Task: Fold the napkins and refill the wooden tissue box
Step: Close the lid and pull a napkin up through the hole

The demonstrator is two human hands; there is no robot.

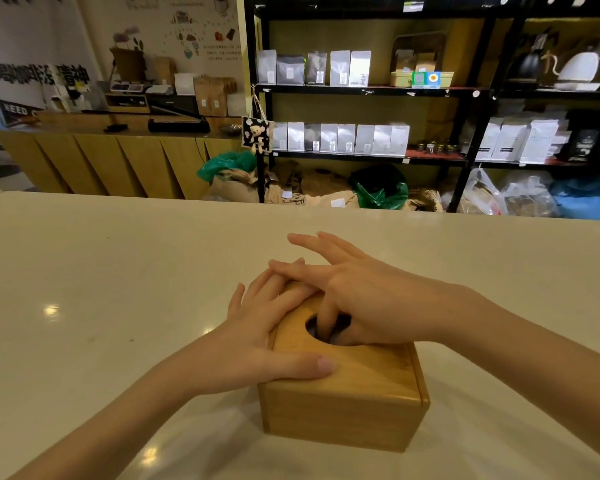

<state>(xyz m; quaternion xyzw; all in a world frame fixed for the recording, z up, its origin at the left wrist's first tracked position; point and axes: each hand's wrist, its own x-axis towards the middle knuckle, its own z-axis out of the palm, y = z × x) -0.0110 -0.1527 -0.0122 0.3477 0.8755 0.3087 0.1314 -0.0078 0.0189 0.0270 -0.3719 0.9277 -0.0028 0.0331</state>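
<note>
A wooden tissue box (343, 407) stands on the pale table in front of me, its lid on and an oval hole in the top. My left hand (260, 337) lies flat along the box's left side and top, thumb across the near part of the lid. My right hand (368, 299) rests over the lid from the right, thumb and one finger poked down into the oval hole (314, 327), the other fingers spread above. A little white shows inside the hole. No loose napkins are in view.
The white table (118, 289) stretches wide to the left, right and far side of the box. Beyond its far edge stand black shelves (465, 91) with bags, sacks on the floor, and a wooden counter (101, 157).
</note>
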